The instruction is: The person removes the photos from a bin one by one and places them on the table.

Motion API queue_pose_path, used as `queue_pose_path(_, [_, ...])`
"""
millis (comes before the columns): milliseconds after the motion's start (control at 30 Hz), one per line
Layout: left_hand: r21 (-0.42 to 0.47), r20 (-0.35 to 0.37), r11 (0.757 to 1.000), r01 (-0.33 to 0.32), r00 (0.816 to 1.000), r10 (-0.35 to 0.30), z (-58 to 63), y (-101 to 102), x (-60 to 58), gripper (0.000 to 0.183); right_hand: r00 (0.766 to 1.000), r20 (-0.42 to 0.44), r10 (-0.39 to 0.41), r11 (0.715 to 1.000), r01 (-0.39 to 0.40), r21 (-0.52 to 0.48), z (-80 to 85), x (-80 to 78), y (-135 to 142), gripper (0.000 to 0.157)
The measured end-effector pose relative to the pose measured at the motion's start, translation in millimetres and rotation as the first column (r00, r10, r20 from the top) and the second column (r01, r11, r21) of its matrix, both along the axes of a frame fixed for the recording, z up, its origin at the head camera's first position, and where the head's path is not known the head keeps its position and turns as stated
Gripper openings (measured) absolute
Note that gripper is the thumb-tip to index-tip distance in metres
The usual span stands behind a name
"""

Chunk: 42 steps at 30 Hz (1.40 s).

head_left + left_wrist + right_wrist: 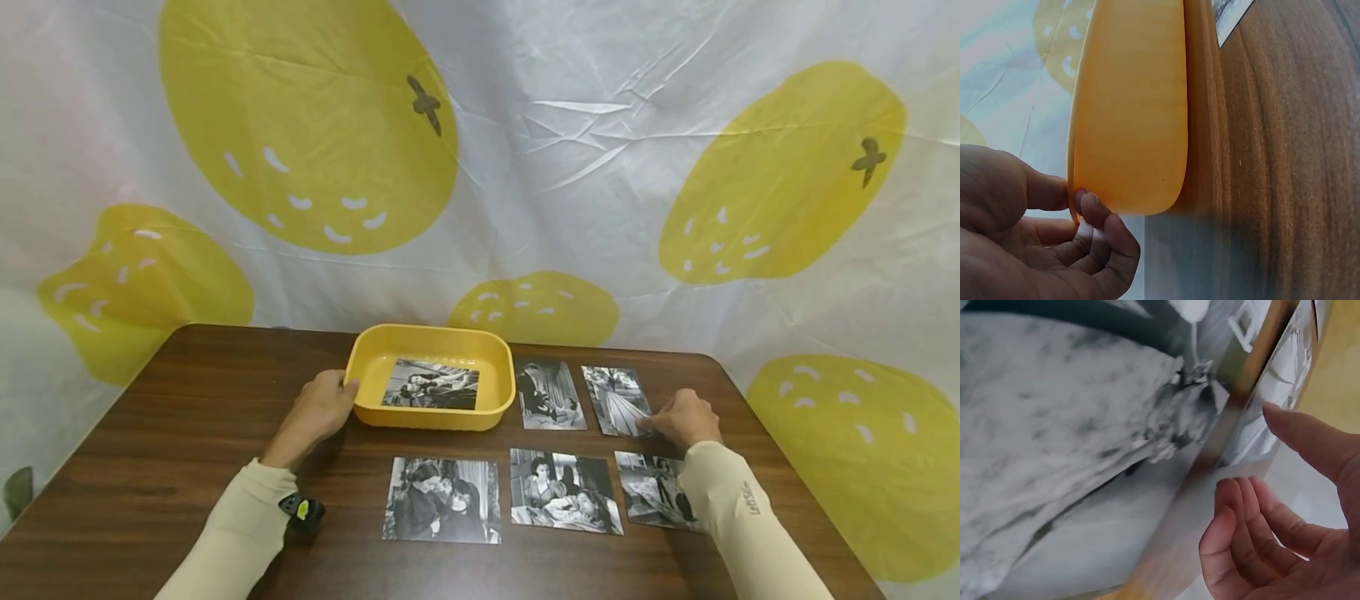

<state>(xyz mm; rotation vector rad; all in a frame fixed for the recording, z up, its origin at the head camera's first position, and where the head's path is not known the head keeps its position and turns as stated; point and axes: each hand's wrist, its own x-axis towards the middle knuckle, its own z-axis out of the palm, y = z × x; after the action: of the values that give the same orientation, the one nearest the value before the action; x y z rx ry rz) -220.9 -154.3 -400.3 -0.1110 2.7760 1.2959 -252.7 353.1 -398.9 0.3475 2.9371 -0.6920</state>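
Observation:
My left hand (322, 406) pinches the left rim of a yellow plastic tray (427, 419), thumb on one side and fingertips curled beneath the edge in the left wrist view. Inside the tray lies a black-and-white photo print (431, 385). Over on the right, my right hand (686, 417) is at the lower right corner of another photo print (617, 400). Its thumb (1291, 422) reaches over that print's face, while the other fingers (1235, 537) bend near its edge, with a gap between thumb and fingers. That print lies on the table.
One photo print (551, 396) lies between tray and right-hand print. In the front row are a print of two people (442, 500), a bedside scene (566, 492) and a print (656, 490) partly under my right sleeve. A lemon-patterned cloth (555, 167) hangs behind the brown table (225, 383).

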Motion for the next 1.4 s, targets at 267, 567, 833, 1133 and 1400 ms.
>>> queue_pose_path(267, [-0.021,-0.027,1.000,0.004,1.000,-0.005,-1.8,-1,-1.5,0.034,0.983,-0.151,0.100,0.995,-0.100,0.008,17.6,-10.6,-27,0.040])
queue_pose_path(567, [-0.031,-0.035,1.000,0.003,0.999,-0.004,-0.6,-2,-1.0,0.033,0.939,-0.220,0.262,0.963,-0.271,-0.010,52.1,-23.9,-89,0.058])
queue_pose_path(833, [-0.041,-0.033,0.999,0.005,0.999,-0.007,-0.7,-2,-1.7,0.033,0.887,-0.275,0.371,0.921,-0.390,-0.014,71.2,-28.7,-152,0.052])
queue_pose_path(1133, [-0.043,-0.017,0.999,0.001,1.000,-0.002,-0.6,-2,-4.3,0.034,0.858,-0.192,0.476,0.873,-0.488,-0.019,57.2,-38.5,-217,0.063])
queue_pose_path(1400, [-0.056,-0.025,0.998,0.009,1.000,-0.010,-1.8,-2,-3.6,0.034,0.813,-0.035,0.581,0.814,-0.581,0.017,24.3,-49.5,-251,0.068])
